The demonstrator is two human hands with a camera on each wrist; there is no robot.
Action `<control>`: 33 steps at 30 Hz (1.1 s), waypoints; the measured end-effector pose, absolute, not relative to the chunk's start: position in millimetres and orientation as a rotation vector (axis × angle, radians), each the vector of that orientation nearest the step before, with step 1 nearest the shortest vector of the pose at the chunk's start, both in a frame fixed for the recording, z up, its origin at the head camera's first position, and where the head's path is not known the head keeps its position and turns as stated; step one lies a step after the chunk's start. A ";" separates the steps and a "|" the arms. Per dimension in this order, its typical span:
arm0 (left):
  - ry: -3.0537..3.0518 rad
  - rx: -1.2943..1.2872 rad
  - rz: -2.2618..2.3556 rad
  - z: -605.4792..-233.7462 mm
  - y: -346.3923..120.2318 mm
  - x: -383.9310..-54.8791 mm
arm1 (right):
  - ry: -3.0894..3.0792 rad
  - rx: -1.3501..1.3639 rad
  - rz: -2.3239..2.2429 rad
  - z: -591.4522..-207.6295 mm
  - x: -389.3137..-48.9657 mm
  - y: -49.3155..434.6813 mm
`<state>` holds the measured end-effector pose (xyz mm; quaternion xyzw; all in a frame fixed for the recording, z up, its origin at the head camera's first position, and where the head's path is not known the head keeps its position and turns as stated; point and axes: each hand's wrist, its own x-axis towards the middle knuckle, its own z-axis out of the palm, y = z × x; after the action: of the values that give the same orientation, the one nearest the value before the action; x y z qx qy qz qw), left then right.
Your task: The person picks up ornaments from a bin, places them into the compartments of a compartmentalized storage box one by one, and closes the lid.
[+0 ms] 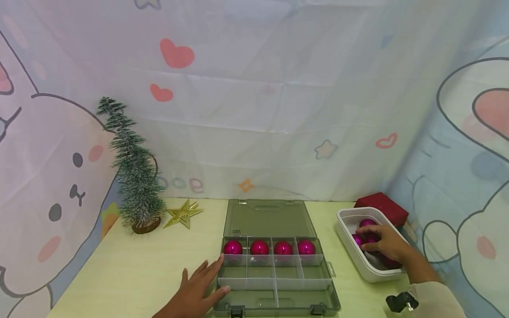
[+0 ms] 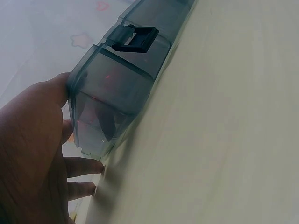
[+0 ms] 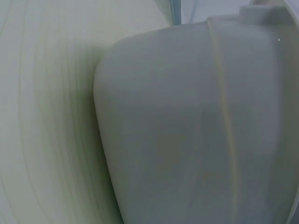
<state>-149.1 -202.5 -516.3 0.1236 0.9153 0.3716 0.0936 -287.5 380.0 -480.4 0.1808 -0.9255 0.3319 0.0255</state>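
Note:
A grey see-through compartment box (image 1: 274,300) lies with its lid (image 1: 268,218) folded back. Its back row holds several shiny pink baubles (image 1: 259,247), one per compartment. My left hand (image 1: 195,289) rests at the box's left side, fingers extended and thumb over the edge; in the left wrist view, the left hand (image 2: 37,126) touches the box's corner (image 2: 112,79). My right hand (image 1: 387,243) reaches into a white bin (image 1: 350,254), its fingers and thumb around a purple bauble (image 1: 371,237). More purple baubles (image 1: 367,222) lie beside it. The right wrist view shows only the bin's outer wall (image 3: 163,116).
A small frosted Christmas tree (image 1: 137,176) on a round wooden base stands at the back left, beside a gold star (image 1: 184,213). Behind the bin sits a red box (image 1: 381,208). A printed cloth (image 1: 258,110) hangs along the back of the pale table (image 1: 139,269).

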 end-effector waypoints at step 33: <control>2.715 0.388 1.123 -518.0 -203.5 -148.1 | -2.556 0.469 1.157 -466.9 -269.2 382.3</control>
<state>-148.1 -203.5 -518.0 0.1303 0.9125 0.3774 0.0891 -269.2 382.3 -466.9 0.1630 -0.8887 0.4022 0.1479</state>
